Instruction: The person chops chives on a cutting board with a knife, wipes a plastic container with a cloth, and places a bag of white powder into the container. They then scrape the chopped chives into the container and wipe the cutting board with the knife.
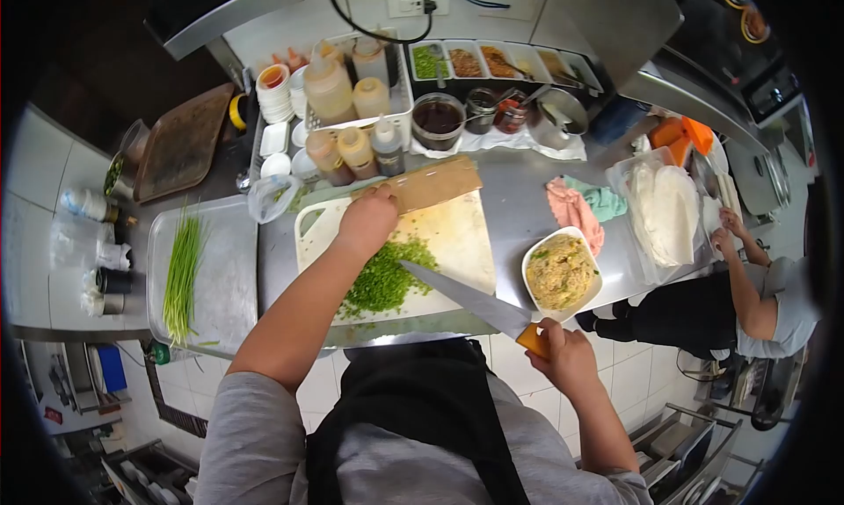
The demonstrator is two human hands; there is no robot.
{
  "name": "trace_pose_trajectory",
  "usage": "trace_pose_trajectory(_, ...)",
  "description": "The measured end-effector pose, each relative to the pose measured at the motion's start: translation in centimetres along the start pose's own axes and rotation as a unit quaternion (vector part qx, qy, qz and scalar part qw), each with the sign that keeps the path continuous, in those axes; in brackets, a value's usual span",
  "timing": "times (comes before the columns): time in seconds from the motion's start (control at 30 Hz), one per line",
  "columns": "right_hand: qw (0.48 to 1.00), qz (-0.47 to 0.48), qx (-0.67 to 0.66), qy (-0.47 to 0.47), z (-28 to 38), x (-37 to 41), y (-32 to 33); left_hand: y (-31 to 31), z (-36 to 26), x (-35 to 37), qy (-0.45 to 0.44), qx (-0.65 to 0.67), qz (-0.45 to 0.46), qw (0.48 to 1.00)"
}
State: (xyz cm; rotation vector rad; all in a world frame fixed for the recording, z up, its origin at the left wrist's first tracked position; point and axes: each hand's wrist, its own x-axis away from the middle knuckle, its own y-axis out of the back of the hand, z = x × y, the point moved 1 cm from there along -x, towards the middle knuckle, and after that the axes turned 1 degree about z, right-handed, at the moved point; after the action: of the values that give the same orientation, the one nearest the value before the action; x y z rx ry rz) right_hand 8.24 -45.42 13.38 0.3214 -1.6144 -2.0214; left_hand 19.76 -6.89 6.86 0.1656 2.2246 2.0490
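Observation:
My right hand (567, 362) is closed round the yellow-orange handle of a large kitchen knife (475, 300). The blade points left, its tip over the pile of chopped green onion (387, 275) on the white cutting board (470, 250). At the board's far edge, my left hand (371, 215) has its fingers closed at the left end of a flat brown piece that looks like cardboard (444, 182). Its fingertips are partly hidden. Right of the board stands a white square bowl (592, 296) of fried rice with green bits.
Whole green stalks (183, 276) lie on a metal tray (230, 268) at left. Sauce bottles (327, 92) and a container of dark sauce (438, 120) stand behind the board. Pink and green cloths (576, 208) lie right, near stacked white sheets (664, 210). Another person (756, 303) works at far right.

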Motion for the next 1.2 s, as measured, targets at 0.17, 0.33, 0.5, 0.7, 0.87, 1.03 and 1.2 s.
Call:
trace_pose_trajectory(0.17, 0.998, -0.005, -0.047, -0.033, -1.1, 2.1, -1.9, -0.9, 0.1, -0.6, -0.072, -0.084, -0.059, 0.992)
trace_pose_trajectory(0.33, 0.996, -0.005, -0.063, -0.065, -1.9, 3.8, -2.9, 1.7, -0.3, -1.9, -0.104, -0.142, -0.146, 0.973)
trace_pose_trajectory(0.5, 0.992, 0.005, -0.090, -0.084, -2.5, 4.5, -3.7, 4.5, -1.1, -4.4, -0.128, -0.135, -0.217, 0.958)
trace_pose_trajectory(0.7, 0.994, -0.018, -0.085, -0.070, -2.2, 3.5, -3.3, 4.8, -6.0, -7.9, -0.161, 0.019, -0.222, 0.961)
trace_pose_trajectory(0.87, 0.997, -0.041, -0.064, -0.026, -0.8, 0.9, -1.9, 3.2, -7.8, -12.0, -0.107, 0.189, -0.192, 0.957)
trace_pose_trajectory(1.03, 0.973, 0.019, -0.229, 0.004, -0.2, -1.6, -0.2, 9.4, -9.6, -3.1, -0.033, 0.370, -0.274, 0.887)
trace_pose_trajectory(1.2, 0.832, 0.178, -0.525, -0.040, 1.2, -6.1, -0.2, 6.3, -17.7, 5.5, -0.149, 0.466, -0.231, 0.841)
